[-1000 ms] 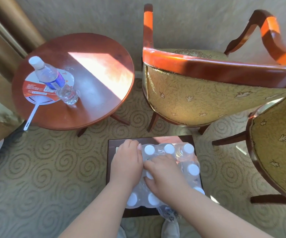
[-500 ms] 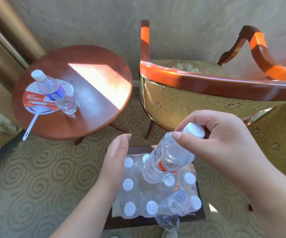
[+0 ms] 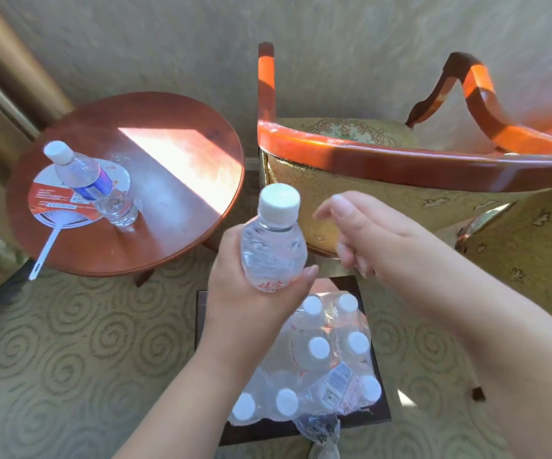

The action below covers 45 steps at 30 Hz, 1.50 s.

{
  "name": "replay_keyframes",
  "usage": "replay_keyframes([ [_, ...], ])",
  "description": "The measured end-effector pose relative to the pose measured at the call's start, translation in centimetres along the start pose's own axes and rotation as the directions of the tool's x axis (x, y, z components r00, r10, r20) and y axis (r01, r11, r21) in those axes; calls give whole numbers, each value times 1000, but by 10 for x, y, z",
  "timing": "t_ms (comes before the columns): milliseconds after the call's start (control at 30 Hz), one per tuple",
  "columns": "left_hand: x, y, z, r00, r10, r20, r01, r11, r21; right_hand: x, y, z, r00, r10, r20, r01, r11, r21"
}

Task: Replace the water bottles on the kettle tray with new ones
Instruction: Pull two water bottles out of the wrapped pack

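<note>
Now left hand (image 3: 251, 293) grips new bottle (image 3: 273, 250) — right hand (image 3: 367, 236) apparently empty.

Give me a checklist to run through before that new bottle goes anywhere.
1. New bottle held securely: ok, left hand wraps its lower body.
2. Cap on: ok, white cap in place.
3. Right hand free: ok, open and empty beside the bottle.
4. More bottles available: ok, shrink-wrapped pack on the dark tray below holds several capped ones.
5. Kettle tray in sight: not ok, no kettle visible.
6. Old bottle on round table identified: cannot tell, a blue-label bottle stands there, whether it needs replacing is unclear.
</note>
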<state>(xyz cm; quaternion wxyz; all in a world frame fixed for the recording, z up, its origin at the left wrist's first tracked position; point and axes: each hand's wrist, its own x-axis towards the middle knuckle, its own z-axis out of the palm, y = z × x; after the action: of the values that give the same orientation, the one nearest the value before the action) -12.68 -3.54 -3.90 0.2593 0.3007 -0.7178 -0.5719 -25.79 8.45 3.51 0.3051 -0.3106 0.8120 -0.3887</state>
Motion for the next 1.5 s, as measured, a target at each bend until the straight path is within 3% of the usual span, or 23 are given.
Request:
replay_keyframes([
  [33,2,0,-5,1000,13,-12,-13,1000,-8,-2,12,5,996,92,5,-91,994,-65],
  [100,5,-2,-14,999,0,-39,-1,1000,-20,-8,39,32,988,143,48,-112,906,-407],
  [133,6,-2,-17,998,-13,-57,12,1000,-23,-13,50,52,989,126,78,-64,838,-542],
  [267,5,-4,-21,994,-5,-105,6,1000,3,-26,88,119,948,155,279,147,564,-813],
  [333,2,-2,-21,993,15,-116,-16,1000,-5,-19,100,136,910,243,337,224,396,-891],
  [400,0,0,-17,993,19,-115,-21,1000,-20,-5,109,151,880,341,329,233,293,-927],
  [533,-3,-1,-12,995,8,-98,-9,1000,-7,28,117,175,757,584,293,113,324,-939],
  [600,-3,-3,-14,997,9,-80,-10,1000,-4,31,123,178,771,531,353,211,310,-927],
  [733,-4,-7,-21,996,25,-84,-24,1000,11,3,129,148,863,130,488,445,261,-857],
  [800,-6,-10,-22,995,12,-103,-11,1000,8,-12,131,128,892,-88,443,445,340,-829],
  [900,-7,-11,-24,993,10,-113,-10,1000,-2,-37,120,100,929,-326,174,357,671,-650],
  [967,-8,-12,-27,993,15,-113,-15,1000,-4,-53,106,79,938,-345,-34,283,818,-500],
  [1033,-8,-12,-29,993,9,-120,-11,1000,-11,-69,86,50,920,-322,-224,220,896,-385],
  [1167,-7,-6,-24,989,-14,-149,10,1000,-28,-85,40,-4,858,-276,-433,132,934,-333],
  [1400,-3,2,-9,989,11,-150,-12,1000,-6,-45,41,-22,872,-311,-378,125,888,-443],
  [1500,-3,0,-8,988,13,-151,-13,1000,1,-34,55,-14,856,-303,-418,214,945,-246],
])
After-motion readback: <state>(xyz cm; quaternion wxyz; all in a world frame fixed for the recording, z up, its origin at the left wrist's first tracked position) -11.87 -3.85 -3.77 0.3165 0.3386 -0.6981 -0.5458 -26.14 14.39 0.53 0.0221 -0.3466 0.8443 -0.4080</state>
